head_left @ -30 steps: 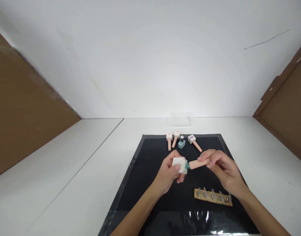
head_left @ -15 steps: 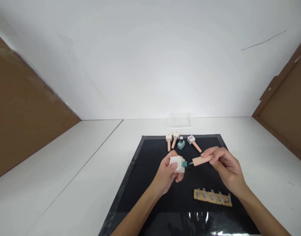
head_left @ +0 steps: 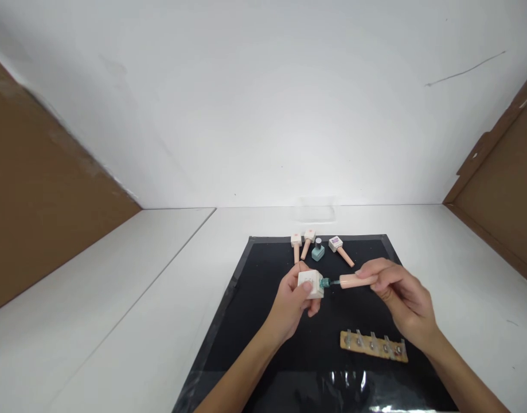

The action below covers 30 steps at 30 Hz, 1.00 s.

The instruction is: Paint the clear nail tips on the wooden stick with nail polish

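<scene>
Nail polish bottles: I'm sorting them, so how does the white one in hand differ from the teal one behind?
The white bottle lies sideways in the left hand; the teal bottle stands upright on the mat. The white bottle is open, its peach cap in the right hand; the teal bottle wears a grey top. Both are small.

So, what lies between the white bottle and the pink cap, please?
Only the teal brush stem, stretching from bottle to cap, in the head view.

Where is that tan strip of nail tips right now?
In the head view, the tan strip lies on the black mat, right of centre, just below the right hand.
</scene>
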Each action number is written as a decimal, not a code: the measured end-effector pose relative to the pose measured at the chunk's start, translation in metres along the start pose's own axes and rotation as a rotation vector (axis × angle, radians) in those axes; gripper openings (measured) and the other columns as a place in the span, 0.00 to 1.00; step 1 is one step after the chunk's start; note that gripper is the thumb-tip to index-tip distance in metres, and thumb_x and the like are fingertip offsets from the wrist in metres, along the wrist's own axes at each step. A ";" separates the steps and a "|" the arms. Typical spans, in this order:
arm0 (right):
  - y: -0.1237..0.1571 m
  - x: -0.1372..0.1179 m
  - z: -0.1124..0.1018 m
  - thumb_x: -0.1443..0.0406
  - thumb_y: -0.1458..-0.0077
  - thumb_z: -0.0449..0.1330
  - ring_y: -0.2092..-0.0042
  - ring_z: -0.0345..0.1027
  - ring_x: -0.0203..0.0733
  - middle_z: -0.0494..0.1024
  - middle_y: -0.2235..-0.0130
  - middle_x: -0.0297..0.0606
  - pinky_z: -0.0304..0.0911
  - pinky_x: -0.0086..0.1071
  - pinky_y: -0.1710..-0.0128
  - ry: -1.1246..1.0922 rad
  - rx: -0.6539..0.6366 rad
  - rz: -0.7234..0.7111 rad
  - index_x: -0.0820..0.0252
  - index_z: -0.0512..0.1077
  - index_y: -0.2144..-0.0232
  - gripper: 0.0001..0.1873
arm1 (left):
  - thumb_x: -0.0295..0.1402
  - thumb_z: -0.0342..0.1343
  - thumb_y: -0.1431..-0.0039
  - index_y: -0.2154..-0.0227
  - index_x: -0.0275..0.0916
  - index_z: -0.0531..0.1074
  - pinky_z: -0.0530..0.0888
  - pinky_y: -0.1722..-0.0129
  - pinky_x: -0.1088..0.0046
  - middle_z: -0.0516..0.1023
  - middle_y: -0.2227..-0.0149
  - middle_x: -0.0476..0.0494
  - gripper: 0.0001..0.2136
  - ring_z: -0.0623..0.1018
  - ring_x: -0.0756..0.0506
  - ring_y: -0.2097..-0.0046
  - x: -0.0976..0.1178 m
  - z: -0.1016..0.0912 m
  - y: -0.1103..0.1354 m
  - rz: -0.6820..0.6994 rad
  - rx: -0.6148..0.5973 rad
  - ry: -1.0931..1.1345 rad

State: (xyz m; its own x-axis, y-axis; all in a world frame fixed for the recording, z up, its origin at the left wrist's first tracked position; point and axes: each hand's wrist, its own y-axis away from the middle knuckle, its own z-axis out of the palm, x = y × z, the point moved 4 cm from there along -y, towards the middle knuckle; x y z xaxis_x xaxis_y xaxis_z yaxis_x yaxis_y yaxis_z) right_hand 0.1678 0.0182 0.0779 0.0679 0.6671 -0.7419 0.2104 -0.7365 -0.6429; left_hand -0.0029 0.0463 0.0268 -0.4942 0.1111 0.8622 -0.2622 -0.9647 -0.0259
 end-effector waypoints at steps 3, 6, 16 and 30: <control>0.002 0.003 -0.007 0.68 0.40 0.55 0.60 0.72 0.42 0.77 0.64 0.38 0.68 0.33 0.64 -0.042 0.162 0.038 0.55 0.68 0.68 0.05 | 0.49 0.63 0.60 0.79 0.38 0.59 0.54 0.88 0.84 0.61 0.89 0.59 0.22 0.55 0.58 0.89 0.000 -0.003 0.003 -0.020 -0.043 0.089; 0.003 0.002 -0.009 0.67 0.41 0.58 0.60 0.72 0.42 0.78 0.65 0.38 0.69 0.32 0.65 -0.062 0.247 0.022 0.54 0.69 0.66 0.02 | 0.49 0.62 0.58 0.79 0.38 0.60 0.54 0.88 0.84 0.58 0.90 0.60 0.21 0.53 0.58 0.89 -0.002 -0.002 0.005 -0.042 -0.117 0.147; 0.007 -0.006 -0.003 0.74 0.40 0.52 0.60 0.72 0.40 0.78 0.61 0.39 0.67 0.29 0.70 0.016 0.061 -0.061 0.54 0.68 0.61 0.10 | 0.48 0.59 0.52 0.78 0.38 0.64 0.53 0.89 0.85 0.52 0.91 0.61 0.18 0.48 0.58 0.88 -0.008 0.006 0.000 -0.079 -0.223 0.278; 0.007 -0.008 -0.001 0.75 0.41 0.51 0.61 0.74 0.43 0.78 0.60 0.41 0.71 0.34 0.71 0.088 -0.016 -0.104 0.54 0.68 0.60 0.13 | 0.49 0.57 0.50 0.77 0.38 0.65 0.55 0.90 0.86 0.59 0.91 0.59 0.18 0.47 0.59 0.89 -0.010 0.007 0.000 -0.054 -0.278 0.294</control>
State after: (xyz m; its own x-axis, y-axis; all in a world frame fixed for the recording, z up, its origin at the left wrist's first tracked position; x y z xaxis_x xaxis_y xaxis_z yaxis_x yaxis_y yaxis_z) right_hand 0.1692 0.0079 0.0801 0.1297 0.7475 -0.6515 0.2361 -0.6614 -0.7119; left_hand 0.0080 0.0432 0.0222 -0.6786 0.2623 0.6861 -0.4885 -0.8587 -0.1548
